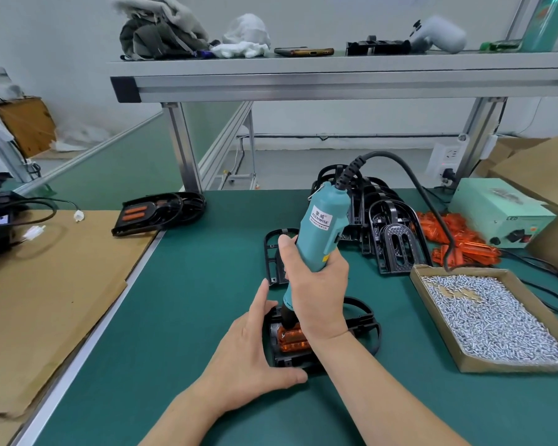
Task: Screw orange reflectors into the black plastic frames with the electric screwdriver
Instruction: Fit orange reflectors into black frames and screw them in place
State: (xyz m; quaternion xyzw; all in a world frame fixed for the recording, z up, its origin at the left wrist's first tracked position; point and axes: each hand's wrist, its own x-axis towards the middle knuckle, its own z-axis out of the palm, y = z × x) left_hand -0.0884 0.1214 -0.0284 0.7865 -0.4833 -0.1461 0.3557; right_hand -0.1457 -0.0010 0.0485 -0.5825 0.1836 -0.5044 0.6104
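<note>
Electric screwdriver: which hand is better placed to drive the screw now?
The right hand: it grips the electric screwdriver, whose tip stands on the orange reflector. The left hand presses against the black frame, probably to steady it.

Illumination is bright, even and diffuse. Shadows on the green mat [181, 284] are soft and short. The screws [496, 320] at right show small glints. Wide-angle distortion bows the shelf [335, 82] and stretches the corners. The cloth bundle [161, 30], upper left, is slightly blurred.
</note>
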